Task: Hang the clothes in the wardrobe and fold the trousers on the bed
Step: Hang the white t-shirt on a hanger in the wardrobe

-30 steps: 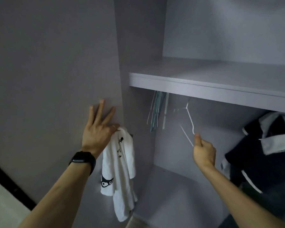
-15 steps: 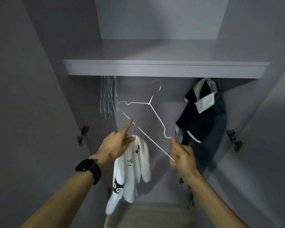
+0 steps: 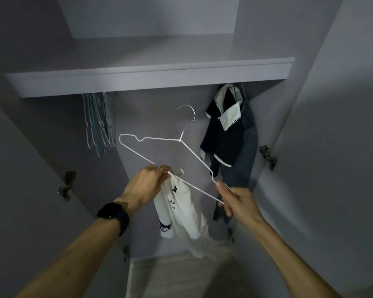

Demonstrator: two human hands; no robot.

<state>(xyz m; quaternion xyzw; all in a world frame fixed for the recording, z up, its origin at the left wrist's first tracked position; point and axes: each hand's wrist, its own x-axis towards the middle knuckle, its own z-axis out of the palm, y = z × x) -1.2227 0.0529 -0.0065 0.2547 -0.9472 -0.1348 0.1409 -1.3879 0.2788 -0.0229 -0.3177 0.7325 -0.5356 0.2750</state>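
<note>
A white wire hanger (image 3: 159, 139) is held tilted in front of the open wardrobe, its hook up. My right hand (image 3: 235, 200) pinches its lower right corner. My left hand (image 3: 148, 182), with a black watch on the wrist, grips the top of a small white shirt (image 3: 181, 211) with black prints right at the hanger's bottom wire. The shirt hangs down from that hand. Dark navy clothes with white collars (image 3: 228, 134) hang at the right inside the wardrobe.
A bunch of bare hangers (image 3: 98, 121) hangs at the left under the wardrobe shelf (image 3: 138, 78). Both doors stand open, with hinges at the left (image 3: 66, 186) and right (image 3: 267, 157). Pale floor (image 3: 181, 276) shows below.
The hanger has come off the rail and down towards me. My left hand left the door, carried the white shirt to the hanger's bottom wire and closed its fingers there.
</note>
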